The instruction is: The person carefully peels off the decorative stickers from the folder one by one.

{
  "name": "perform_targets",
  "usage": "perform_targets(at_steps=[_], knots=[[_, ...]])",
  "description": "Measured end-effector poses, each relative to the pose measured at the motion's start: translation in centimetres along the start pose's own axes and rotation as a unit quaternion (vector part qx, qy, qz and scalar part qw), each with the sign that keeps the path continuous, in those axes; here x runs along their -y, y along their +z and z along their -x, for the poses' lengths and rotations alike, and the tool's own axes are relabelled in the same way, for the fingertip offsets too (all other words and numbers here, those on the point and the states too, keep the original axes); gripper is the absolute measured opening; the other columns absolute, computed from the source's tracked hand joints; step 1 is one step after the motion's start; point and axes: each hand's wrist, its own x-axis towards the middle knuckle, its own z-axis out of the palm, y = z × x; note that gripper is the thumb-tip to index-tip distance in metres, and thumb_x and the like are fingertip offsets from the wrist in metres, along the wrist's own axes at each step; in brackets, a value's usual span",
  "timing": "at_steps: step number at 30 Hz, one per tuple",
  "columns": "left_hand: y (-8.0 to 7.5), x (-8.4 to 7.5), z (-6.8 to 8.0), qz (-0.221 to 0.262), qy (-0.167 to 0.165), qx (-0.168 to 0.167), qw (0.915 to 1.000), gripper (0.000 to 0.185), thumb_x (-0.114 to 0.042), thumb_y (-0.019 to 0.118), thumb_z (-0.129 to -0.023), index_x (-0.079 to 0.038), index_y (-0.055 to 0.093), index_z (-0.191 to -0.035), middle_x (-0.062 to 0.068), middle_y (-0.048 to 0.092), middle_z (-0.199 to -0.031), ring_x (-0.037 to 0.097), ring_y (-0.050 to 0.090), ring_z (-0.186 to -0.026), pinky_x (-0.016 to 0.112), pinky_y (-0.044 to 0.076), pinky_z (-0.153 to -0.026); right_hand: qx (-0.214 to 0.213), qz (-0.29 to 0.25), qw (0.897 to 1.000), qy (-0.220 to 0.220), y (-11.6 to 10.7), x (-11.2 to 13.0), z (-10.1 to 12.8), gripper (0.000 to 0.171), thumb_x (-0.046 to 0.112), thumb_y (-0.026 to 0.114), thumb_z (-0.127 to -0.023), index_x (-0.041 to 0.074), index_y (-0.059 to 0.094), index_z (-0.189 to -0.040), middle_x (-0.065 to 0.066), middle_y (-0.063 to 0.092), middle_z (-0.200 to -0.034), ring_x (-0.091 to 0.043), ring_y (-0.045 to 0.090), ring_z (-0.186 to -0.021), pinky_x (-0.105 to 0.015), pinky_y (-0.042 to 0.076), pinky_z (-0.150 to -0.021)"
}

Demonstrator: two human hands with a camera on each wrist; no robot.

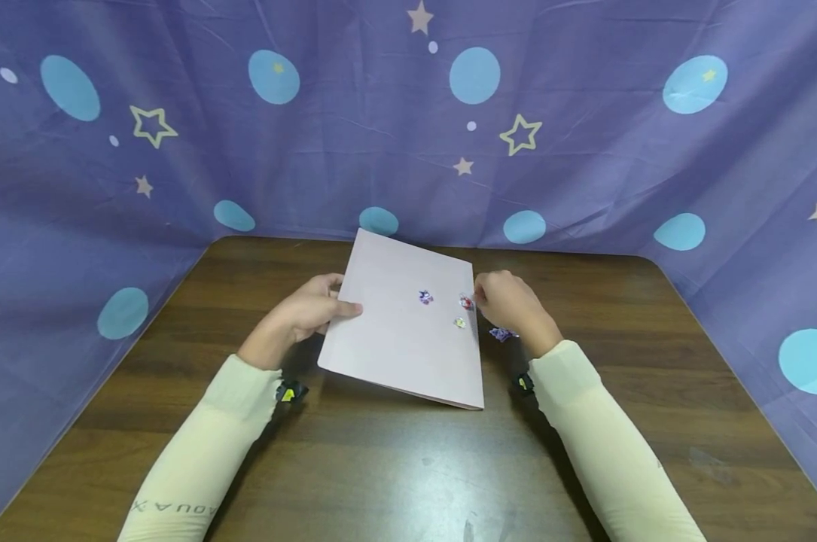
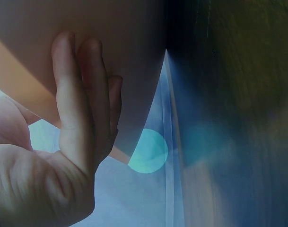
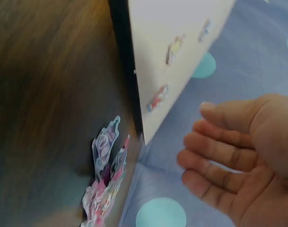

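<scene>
Fingers (image 2: 82, 94) pinch pink sheet's (image 1: 401, 331) left edge.

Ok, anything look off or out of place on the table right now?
The pink sheet lies askew, and the left hand grips its left edge with that side raised. Three small stickers are stuck on it, but a crumpled sticker strip lies loose on the table beside the open right hand.

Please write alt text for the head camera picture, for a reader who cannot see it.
A left hand holds the left edge of a pale sheet bearing three small stickers over a dark wooden table. The right hand is at its right edge, near more stickers on the table.
</scene>
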Motion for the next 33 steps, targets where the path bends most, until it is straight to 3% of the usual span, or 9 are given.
perform_targets(at_steps=[10,22,33], knots=[[-0.2,0.0,0.1,-0.005,0.001,-0.002,1.0,0.069,0.001,0.062,-0.098,0.01,0.02,-0.152,0.023,0.068,-0.109,0.024,0.073,-0.081,0.047,0.063,-0.075,0.012,0.033,0.993,-0.113,2.0,1.8,-2.6,0.015,0.017,0.068,-0.1,0.003,0.071,-0.103,-0.008,0.071,-0.096,-0.02,0.063,-0.082,-0.037,0.056,-0.077],[-0.1,0.0,0.1,-0.002,0.004,0.0,1.0,0.069,0.001,0.061,-0.098,0.009,0.019,-0.153,0.023,0.069,-0.108,0.023,0.073,-0.08,0.045,0.064,-0.074,0.002,0.068,0.981,-0.184,2.1,3.2,-3.5,0.021,0.029,0.07,-0.099,0.008,0.073,-0.101,-0.002,0.068,-0.093,-0.018,0.063,-0.087,-0.039,0.054,-0.084],[0.1,0.0,0.1,-0.004,-0.002,-0.007,1.0,0.069,0.0,0.062,-0.098,0.008,0.021,-0.153,0.022,0.069,-0.108,0.025,0.074,-0.082,0.047,0.063,-0.075,-0.031,0.14,0.961,-0.236,2.7,3.6,-3.6,0.017,0.024,0.067,-0.101,0.008,0.071,-0.096,-0.005,0.073,-0.097,-0.024,0.067,-0.093,-0.039,0.054,-0.094]])
